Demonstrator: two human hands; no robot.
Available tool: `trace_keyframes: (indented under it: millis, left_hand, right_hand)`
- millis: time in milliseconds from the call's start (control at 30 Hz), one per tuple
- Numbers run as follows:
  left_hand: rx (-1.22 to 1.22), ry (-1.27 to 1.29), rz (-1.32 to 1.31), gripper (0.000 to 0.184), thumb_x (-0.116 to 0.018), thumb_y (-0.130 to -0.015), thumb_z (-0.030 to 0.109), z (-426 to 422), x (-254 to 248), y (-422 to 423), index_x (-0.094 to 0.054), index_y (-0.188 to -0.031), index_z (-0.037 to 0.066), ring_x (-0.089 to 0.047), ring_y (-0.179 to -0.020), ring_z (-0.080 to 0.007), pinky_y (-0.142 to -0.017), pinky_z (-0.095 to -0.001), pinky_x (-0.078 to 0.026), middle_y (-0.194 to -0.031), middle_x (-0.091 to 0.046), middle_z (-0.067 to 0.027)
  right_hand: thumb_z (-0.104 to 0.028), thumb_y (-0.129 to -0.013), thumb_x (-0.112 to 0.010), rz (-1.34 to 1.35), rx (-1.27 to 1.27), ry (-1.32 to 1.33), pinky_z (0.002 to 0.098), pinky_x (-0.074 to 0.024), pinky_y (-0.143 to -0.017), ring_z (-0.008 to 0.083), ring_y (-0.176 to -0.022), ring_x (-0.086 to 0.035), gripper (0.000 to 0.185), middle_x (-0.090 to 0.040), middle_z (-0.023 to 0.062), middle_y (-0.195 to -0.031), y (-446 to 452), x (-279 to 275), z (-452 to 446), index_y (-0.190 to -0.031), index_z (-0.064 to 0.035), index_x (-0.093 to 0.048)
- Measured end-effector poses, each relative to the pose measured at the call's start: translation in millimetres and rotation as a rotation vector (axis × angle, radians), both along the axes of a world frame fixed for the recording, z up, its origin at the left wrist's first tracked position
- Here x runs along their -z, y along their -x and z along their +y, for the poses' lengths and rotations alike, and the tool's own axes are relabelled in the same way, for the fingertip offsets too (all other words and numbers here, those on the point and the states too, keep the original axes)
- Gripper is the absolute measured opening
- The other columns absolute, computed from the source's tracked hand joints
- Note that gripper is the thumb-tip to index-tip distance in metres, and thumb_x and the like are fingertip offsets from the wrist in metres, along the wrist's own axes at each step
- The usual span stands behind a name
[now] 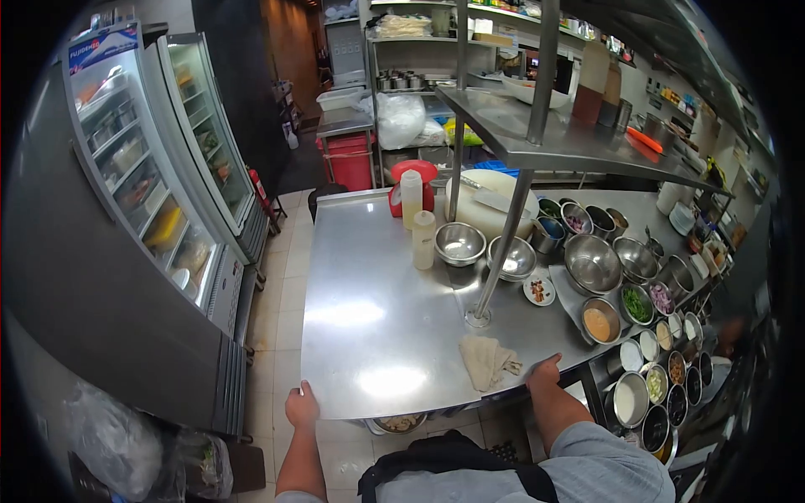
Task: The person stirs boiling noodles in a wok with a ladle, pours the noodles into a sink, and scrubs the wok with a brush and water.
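My left hand point(303, 405) is closed at the near left corner of the steel table point(360, 268), thumb pointing up and the other fingers curled at the edge. At the table's front edge on the right, my right hand point(545, 371) is also closed on the rim, its fingertips partly hidden. Just left of that hand lies a crumpled beige cloth point(486, 363). Farther back stand two squeeze bottles point(423, 243), a red kitchen scale point(428, 177) and two steel bowls point(460, 243). A small white dish point(539, 292) holds chopped bits.
A steel post point(503, 243) rises from the table to an overhead shelf point(579, 138). Several ingredient containers point(631, 398) crowd the right side, near a bowl of orange sauce point(600, 322). Glass-door fridges point(138, 168) line the left aisle. A bowl point(400, 422) sits below the front edge.
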State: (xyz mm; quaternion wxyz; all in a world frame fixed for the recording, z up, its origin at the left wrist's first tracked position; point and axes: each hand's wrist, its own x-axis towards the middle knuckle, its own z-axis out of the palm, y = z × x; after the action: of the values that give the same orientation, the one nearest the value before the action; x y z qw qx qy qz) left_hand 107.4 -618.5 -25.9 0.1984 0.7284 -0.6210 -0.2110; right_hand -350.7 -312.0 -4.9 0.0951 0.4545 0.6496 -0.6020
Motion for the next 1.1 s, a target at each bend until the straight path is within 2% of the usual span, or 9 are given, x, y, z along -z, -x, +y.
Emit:
trace_keyframes:
  millis: [167,267,567,700,867,967,1033,1067,1100]
  left_hand:
    - [0.025,-0.018,-0.045,0.058,-0.047,-0.091,0.047,1,-8,3,-0.067,-0.092,-0.007,-0.063,-0.088,-0.0439,-0.080,-0.0497,-0.048,-0.091,-0.065,-0.0286]
    - [0.014,-0.012,-0.057,0.058,-0.047,-0.091,0.048,-1,-4,2,-0.067,-0.092,-0.007,-0.063,-0.088,-0.0438,-0.080,-0.0496,-0.049,-0.092,-0.065,-0.0287]
    - [0.037,-0.003,-0.045,0.062,-0.046,-0.091,0.049,-6,8,-2,-0.066,-0.101,-0.009,-0.062,-0.093,-0.0439,-0.084,-0.0485,-0.048,-0.096,-0.065,-0.0300]
    - [0.078,-0.012,-0.094,0.063,-0.045,-0.091,0.050,-5,8,-4,-0.066,-0.100,-0.009,-0.062,-0.093,-0.0439,-0.084,-0.0487,-0.048,-0.096,-0.065,-0.0303]
    - [0.067,0.000,-0.068,0.065,-0.042,-0.091,0.053,-3,3,1,-0.066,-0.095,-0.007,-0.062,-0.093,-0.0445,-0.083,-0.0496,-0.047,-0.095,-0.065,-0.0298]
    - [0.112,-0.079,-0.044,0.065,-0.041,-0.092,0.053,-8,6,-1,-0.066,-0.096,-0.007,-0.061,-0.095,-0.0451,-0.085,-0.0496,-0.047,-0.098,-0.064,-0.0303]
    - [0.135,-0.089,-0.054,0.065,-0.040,-0.092,0.053,-11,18,-11,-0.065,-0.100,-0.006,-0.061,-0.096,-0.0447,-0.086,-0.0492,-0.046,-0.100,-0.064,-0.0301]
    - [0.149,-0.083,-0.031,0.064,-0.040,-0.093,0.053,-17,19,-6,-0.065,-0.104,-0.005,-0.060,-0.098,-0.0444,-0.087,-0.0487,-0.046,-0.102,-0.064,-0.0300]
    - [0.143,-0.082,-0.031,0.064,-0.040,-0.093,0.053,-17,14,-2,-0.065,-0.104,-0.005,-0.060,-0.098,-0.0444,-0.087,-0.0487,-0.046,-0.102,-0.064,-0.0300]
  right_hand:
    - [-0.073,-0.084,-0.041,-0.012,-0.038,-0.041,0.0470,-0.0498,-0.088,0.0378,-0.105,-0.060,0.089,-0.062,0.0211,-0.116,-3,-2,-1,-0.118,0.0072,-0.057]
    - [-0.070,-0.087,-0.042,-0.019,-0.072,-0.049,0.0417,-0.0472,-0.090,0.0359,-0.105,-0.059,0.083,-0.061,0.0180,-0.116,-13,-22,-5,-0.118,0.0060,-0.058]
    - [-0.067,-0.088,-0.042,0.003,-0.055,-0.104,0.0437,-0.0495,-0.089,0.0385,-0.105,-0.060,0.086,-0.061,0.0222,-0.116,13,27,4,-0.116,0.0129,-0.056]
    - [-0.067,-0.086,-0.046,0.043,-0.006,-0.035,0.0437,-0.0494,-0.089,0.0375,-0.105,-0.060,0.085,-0.061,0.0217,-0.118,-9,-10,-6,-0.117,0.0119,-0.056]
    - [-0.069,-0.084,-0.049,0.008,0.024,-0.011,0.0456,-0.0495,-0.088,0.0379,-0.103,-0.061,0.086,-0.061,0.0256,-0.115,-1,3,0,-0.116,0.0110,-0.056]
    - [-0.063,-0.086,-0.050,0.098,-0.164,-0.106,0.0467,-0.0463,-0.092,0.0394,-0.111,-0.056,0.080,-0.055,0.0273,-0.123,7,41,15,-0.119,0.0098,-0.054]
    - [-0.052,-0.089,-0.052,0.238,-0.185,-0.796,0.0484,-0.0389,-0.100,0.0412,-0.122,-0.046,0.071,-0.047,0.0279,-0.132,-17,28,-2,-0.126,0.0086,-0.048]
    - [-0.052,-0.089,-0.052,0.246,-0.187,-0.788,0.0484,-0.0389,-0.100,0.0412,-0.122,-0.046,0.071,-0.047,0.0279,-0.132,-25,26,-9,-0.126,0.0086,-0.048]
    - [-0.047,-0.089,-0.054,0.716,-0.518,-0.941,0.0494,-0.0352,-0.102,0.0414,-0.125,-0.042,0.069,-0.043,0.0281,-0.135,-41,29,-9,-0.129,0.0079,-0.045]
